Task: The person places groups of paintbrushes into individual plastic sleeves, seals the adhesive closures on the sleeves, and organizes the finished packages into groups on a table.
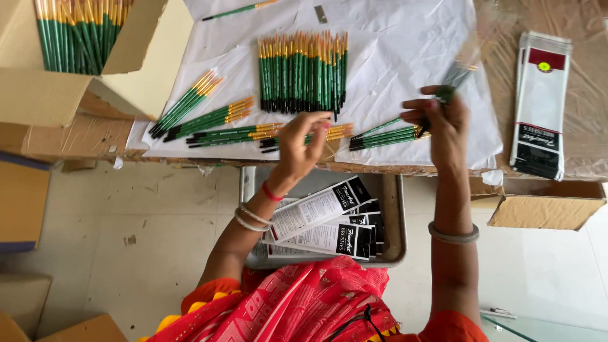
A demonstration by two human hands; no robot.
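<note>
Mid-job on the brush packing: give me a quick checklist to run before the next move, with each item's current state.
1. Right hand grips green brushes: ok.
2. Clear sleeve around those brushes: cannot tell, blurred.
3. Left hand free, hovering over the small brush bundles: ok.
4. Big brush row stocked on the white sheet: ok.
5. Empty packets stacked at right: ok.
6. Tray of filled packets has room: ok.

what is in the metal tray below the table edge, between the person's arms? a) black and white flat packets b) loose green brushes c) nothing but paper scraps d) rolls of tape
a: the metal tray holds a fanned pile of black and white flat packets, lying between the left hand and right hand; the green brushes lie up on the white sheet instead.
</note>
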